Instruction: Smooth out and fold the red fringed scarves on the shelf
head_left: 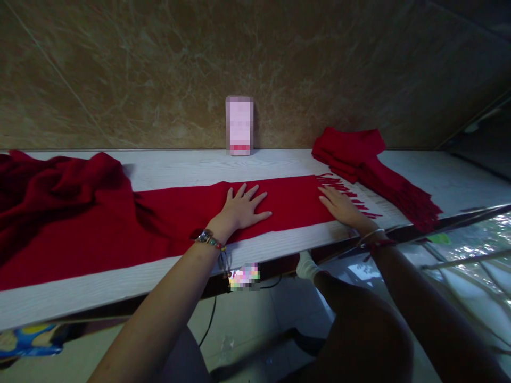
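A long red scarf (293, 202) lies flat along the white wood-grain surface, its fringed end pointing right. My left hand (242, 206) rests palm down on the middle of the flat stretch, fingers spread. At the fringed end, my right hand (339, 205) lies with fingers stretched out on the scarf's edge, covering part of the fringe. Toward the left the red cloth (59, 202) widens into a bunched, wrinkled heap. Another red fringed scarf (359, 154), folded over itself, lies beyond my right hand, its tassels hanging at the front edge.
A phone (240, 125) with a blurred screen leans against the brown marbled wall (159, 69). Below the white surface (175, 170) are a dark cable (208, 322) and my knees. A blue-and-yellow package (34, 340) sits at lower left; a metal rack (463, 263) stands at right.
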Tool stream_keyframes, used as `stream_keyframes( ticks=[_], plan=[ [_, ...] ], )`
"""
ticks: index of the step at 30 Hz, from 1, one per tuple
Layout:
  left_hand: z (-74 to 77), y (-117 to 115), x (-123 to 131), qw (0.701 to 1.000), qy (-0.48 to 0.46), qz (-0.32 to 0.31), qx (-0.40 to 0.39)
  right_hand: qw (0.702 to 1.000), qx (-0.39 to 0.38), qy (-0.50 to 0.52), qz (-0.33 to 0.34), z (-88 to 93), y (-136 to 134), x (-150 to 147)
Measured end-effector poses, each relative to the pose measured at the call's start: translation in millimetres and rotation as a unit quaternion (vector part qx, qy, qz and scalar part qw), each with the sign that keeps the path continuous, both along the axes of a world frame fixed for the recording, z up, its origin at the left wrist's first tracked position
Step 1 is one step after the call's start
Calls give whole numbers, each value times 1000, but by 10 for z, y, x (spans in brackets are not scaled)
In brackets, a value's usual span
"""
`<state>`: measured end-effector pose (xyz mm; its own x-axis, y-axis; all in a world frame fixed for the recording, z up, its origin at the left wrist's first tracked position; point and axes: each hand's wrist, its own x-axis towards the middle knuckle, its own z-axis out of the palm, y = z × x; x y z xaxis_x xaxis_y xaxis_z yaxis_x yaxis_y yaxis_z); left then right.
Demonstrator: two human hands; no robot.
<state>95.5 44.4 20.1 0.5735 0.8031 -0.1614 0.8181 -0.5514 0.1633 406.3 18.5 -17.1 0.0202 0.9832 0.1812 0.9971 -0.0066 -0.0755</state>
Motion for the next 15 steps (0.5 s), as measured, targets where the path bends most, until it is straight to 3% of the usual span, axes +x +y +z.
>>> stream_keyframes(
  ticks=[3, 7, 11, 15],
  plan=[
    [-2, -1, -3, 1000, -1, 1, 2, 1000, 0, -4, -29, 4, 10, 212],
    [-12, 1, 2, 1000, 1, 3, 6, 999, 48, -9, -11, 176, 35, 451],
    [-12, -4, 16, 1000, 5, 3, 9, 992, 120, 7, 32, 197, -73, 353],
    [2, -14, 14, 1000, 7, 4, 6, 996, 38, -12, 74, 1, -205, 146]
  ],
)
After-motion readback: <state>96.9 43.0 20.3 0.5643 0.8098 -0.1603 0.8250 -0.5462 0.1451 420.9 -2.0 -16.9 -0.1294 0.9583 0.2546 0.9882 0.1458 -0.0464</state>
